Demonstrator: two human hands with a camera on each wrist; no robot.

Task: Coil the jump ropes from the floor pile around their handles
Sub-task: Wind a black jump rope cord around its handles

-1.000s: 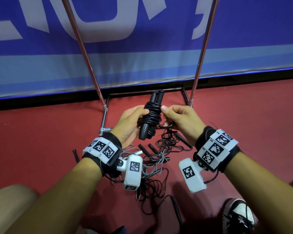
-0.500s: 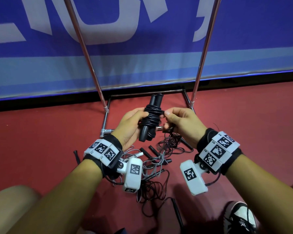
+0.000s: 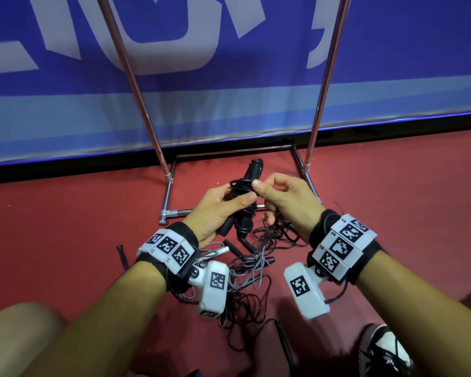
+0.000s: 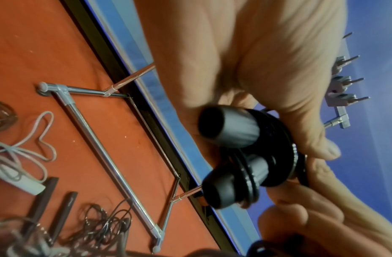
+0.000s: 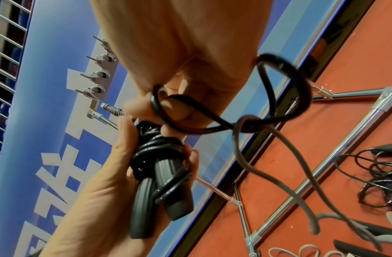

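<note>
My left hand (image 3: 220,210) grips a black jump rope's two handles (image 3: 252,172) side by side, with black cord coiled (image 3: 241,187) round their middle. The same handles (image 4: 230,128) and coil (image 5: 157,149) show close up in both wrist views. My right hand (image 3: 279,197) pinches the loose end loop of that cord (image 5: 280,97) beside the coil, fingers curled. Below my hands a tangled pile of black and grey ropes (image 3: 253,270) with several loose handles lies on the red floor (image 3: 65,227).
A chrome rack's base frame (image 3: 172,197) and two slanted poles (image 3: 136,85) stand just beyond my hands, against a blue banner wall (image 3: 229,77). My shoe (image 3: 384,352) is at the lower right and my knee (image 3: 19,330) at the lower left.
My right hand has moved from the coil's right side to over its top, carrying the cord end. The handles have tilted and sunk a little in my left hand.
</note>
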